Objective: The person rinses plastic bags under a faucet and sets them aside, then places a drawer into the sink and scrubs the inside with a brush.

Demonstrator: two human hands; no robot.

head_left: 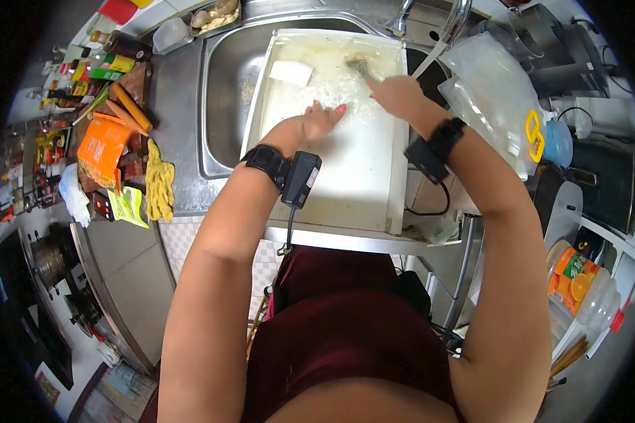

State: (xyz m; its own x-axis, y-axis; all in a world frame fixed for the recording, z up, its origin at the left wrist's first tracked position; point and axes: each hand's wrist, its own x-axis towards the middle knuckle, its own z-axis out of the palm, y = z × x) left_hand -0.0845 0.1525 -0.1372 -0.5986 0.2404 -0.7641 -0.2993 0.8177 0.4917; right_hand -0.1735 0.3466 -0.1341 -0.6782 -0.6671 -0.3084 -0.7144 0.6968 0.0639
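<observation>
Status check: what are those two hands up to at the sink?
Left hand flat on white board. Right hand presses dark scrubber on it. Nothing in the way.

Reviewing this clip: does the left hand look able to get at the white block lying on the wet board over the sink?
Probably yes. The left hand rests flat on the board, and the white block lies just beyond its fingertips with nothing between them. The right hand works off to the side at a dark scrubber.

A tray (374, 176) lies across the sink (226, 92). On its far end sit a scrubber (358, 65) and, to the left, a soap bar (291, 72). Gloves (159, 185) lie on the surface (173, 84) left of the sink.
</observation>
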